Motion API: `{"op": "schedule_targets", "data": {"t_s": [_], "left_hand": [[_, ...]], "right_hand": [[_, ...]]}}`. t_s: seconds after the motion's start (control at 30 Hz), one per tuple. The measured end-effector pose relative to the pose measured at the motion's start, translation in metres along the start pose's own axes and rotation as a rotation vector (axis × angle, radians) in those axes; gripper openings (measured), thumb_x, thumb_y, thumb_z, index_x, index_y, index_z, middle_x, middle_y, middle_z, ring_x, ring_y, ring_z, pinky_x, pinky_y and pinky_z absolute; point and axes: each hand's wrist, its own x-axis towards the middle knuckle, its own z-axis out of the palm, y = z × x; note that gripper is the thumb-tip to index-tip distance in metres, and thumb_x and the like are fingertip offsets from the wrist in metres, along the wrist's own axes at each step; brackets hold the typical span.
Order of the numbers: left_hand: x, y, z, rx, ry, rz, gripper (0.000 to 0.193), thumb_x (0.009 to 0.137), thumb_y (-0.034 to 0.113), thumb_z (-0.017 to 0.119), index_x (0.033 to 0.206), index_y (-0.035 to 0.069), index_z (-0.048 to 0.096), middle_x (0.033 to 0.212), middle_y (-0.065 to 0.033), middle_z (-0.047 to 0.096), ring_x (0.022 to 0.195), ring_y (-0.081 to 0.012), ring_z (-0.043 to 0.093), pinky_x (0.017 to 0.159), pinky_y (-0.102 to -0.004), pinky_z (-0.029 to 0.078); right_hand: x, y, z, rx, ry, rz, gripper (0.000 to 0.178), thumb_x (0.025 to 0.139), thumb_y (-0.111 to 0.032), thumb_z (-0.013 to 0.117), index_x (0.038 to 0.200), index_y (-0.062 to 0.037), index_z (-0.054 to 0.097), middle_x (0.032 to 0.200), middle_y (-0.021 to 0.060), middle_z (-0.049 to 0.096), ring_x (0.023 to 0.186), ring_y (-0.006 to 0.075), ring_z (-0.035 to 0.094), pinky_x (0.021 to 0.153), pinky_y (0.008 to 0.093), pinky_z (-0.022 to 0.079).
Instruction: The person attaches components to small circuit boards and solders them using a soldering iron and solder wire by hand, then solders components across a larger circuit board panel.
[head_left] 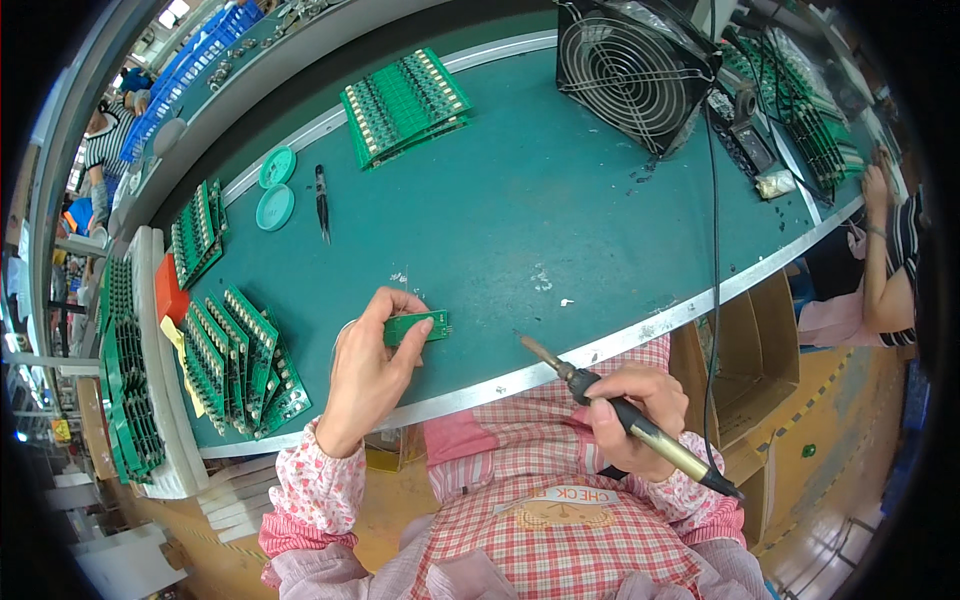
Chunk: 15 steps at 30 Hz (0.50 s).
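Between the thumb and fingers of my left hand is a small green circuit board, held just above or on the green table mat. My right hand grips a soldering iron by its dark and brass-coloured handle. The iron's tip points up and left toward the board, apart from it, near the table's front edge. A pair of black tweezers lies farther back on the mat, beside two round turquoise lids or shallow dishes.
Stacked green circuit-board panels stand at the left and far middle. A black fan with a wire guard stands at the far right. A black cable hangs down to the iron. A co-worker's arm shows at right, above cardboard boxes.
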Motion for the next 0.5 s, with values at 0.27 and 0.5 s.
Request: {"op": "schedule_targets", "data": {"t_s": [0.27,0.5], "left_hand": [[0.007,-0.001,-0.003,0.024,-0.079,-0.045,0.014,0.094,0.009,0.064,0.1,-0.001,0.056,0.078,-0.0041,0.061,0.059,-0.0081,0.055,0.053,-0.0243,0.046],[0.01,-0.005,-0.003,0.045,-0.074,0.004,0.015,0.092,0.009,0.064,0.101,0.0,0.056,0.08,-0.0089,0.063,0.062,-0.0157,0.058,0.056,-0.0295,0.047]], "right_hand": [[0.006,0.013,0.04,0.138,0.009,0.099,0.017,0.08,-0.004,0.072,0.093,-0.0021,0.062,0.072,0.009,0.067,0.055,0.0163,0.062,0.049,0.0279,0.047],[0.021,0.019,0.047,0.085,-0.085,0.022,0.019,0.08,-0.004,0.072,0.096,-0.0022,0.063,0.072,0.0078,0.066,0.054,0.0152,0.06,0.049,0.0269,0.047]]}}
